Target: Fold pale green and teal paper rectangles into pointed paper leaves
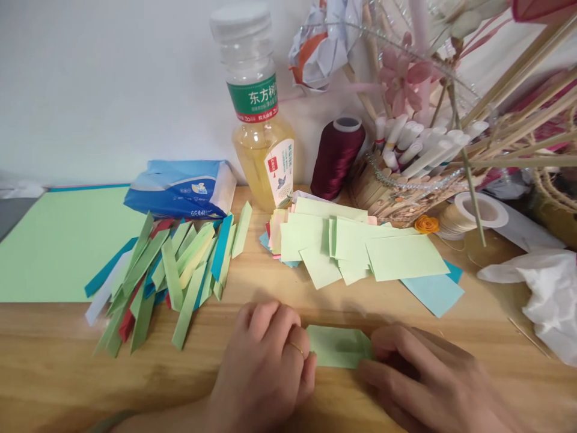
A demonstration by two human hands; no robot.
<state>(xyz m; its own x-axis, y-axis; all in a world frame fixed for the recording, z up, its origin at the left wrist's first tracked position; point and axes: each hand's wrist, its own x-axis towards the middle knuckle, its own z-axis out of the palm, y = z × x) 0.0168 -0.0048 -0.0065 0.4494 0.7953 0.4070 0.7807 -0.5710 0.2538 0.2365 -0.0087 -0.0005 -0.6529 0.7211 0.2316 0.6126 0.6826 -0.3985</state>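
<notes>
A small green sheet of paper (338,347) with folded corners lies on the wooden table in front of me. My left hand (270,355), a thin ring on one finger, is curled closed over the paper's left end. At its right end, my right hand (419,373) pinches the corner between thumb and fingers, slightly blurred. Beyond the hands, loose rectangular paper pieces (401,255), mostly light green with some blue and pink, lie in an overlapping pile. Left of them is a heap of folded paper strips (171,264) in green, blue, red and white.
Large green sheets (54,240) lie at the left beside a blue tissue pack (180,186). Along the wall stand a drink bottle (261,132), a maroon thread spool (338,157) and a wooden holder (383,195) of markers. A crumpled white plastic bag (550,294) sits at right.
</notes>
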